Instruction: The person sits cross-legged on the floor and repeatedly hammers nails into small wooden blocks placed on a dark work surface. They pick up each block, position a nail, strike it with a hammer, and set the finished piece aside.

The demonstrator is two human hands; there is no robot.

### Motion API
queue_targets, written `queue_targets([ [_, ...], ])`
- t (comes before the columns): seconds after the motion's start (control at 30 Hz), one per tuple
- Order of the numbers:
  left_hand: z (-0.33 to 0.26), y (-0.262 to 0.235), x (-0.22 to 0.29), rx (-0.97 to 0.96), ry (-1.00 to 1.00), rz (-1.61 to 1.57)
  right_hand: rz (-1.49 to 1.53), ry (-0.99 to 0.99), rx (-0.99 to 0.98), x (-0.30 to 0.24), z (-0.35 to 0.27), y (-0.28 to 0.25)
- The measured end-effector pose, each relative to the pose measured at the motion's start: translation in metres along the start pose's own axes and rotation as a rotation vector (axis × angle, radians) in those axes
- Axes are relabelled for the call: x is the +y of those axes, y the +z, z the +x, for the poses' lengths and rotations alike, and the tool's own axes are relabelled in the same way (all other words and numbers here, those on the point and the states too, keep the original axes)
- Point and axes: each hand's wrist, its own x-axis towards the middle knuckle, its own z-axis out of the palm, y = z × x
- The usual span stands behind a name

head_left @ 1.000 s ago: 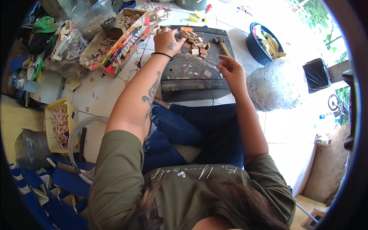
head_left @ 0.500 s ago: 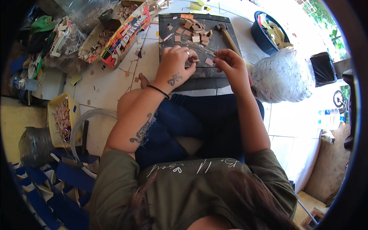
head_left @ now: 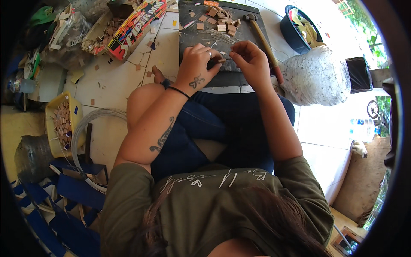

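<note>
My left hand [head_left: 199, 62] is closed over the near edge of a dark low table [head_left: 190, 36], pinching a small wooden block [head_left: 221, 61] between thumb and fingers. Close by on the right, my right hand [head_left: 250, 62] is also closed, thumb against fingertips. What it pinches is too small to make out. Just beyond both hands, thin wires [head_left: 220, 37] lie across the tabletop. Farther back is a pile of small wooden blocks and squares [head_left: 224, 19]. A hammer [head_left: 260, 36] rests along the table's right side, its handle reaching toward me.
Right of the table stand a dark blue tub [head_left: 295, 43] of scraps and a wrapped whitish bundle [head_left: 314, 77]. On the left are a printed cardboard box [head_left: 137, 32], a yellow container [head_left: 53, 141] of wooden pieces, a wire coil [head_left: 79, 128] and blue compartmented boxes [head_left: 81, 190].
The view has tilted, so the table and floor things sit higher. My right hand has moved slightly left, closer to my left hand; the thin wire upright at its fingertips no longer shows.
</note>
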Motion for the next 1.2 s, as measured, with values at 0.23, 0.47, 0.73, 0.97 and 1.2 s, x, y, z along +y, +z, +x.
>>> queue_targets([
  [0.23, 0.001, -0.003, 0.003, -0.041, -0.022, -0.006, 0.008, 0.020, 0.013, 0.004, 0.000, -0.008],
  [0.47, 0.002, 0.000, 0.007, -0.002, -0.160, -0.359, 0.136, 0.051, 0.058, 0.004, -0.003, -0.007],
  [0.73, 0.000, 0.005, 0.004, 0.051, -0.080, -0.103, -0.010, -0.034, 0.055, 0.002, -0.002, -0.005],
  [0.97, -0.001, 0.006, 0.002, 0.037, -0.096, -0.052, -0.162, -0.138, 0.058, -0.004, -0.006, 0.001],
  [1.2, -0.001, 0.004, 0.004, 0.031, -0.098, -0.027, -0.230, -0.199, 0.038, -0.008, -0.006, 0.003],
])
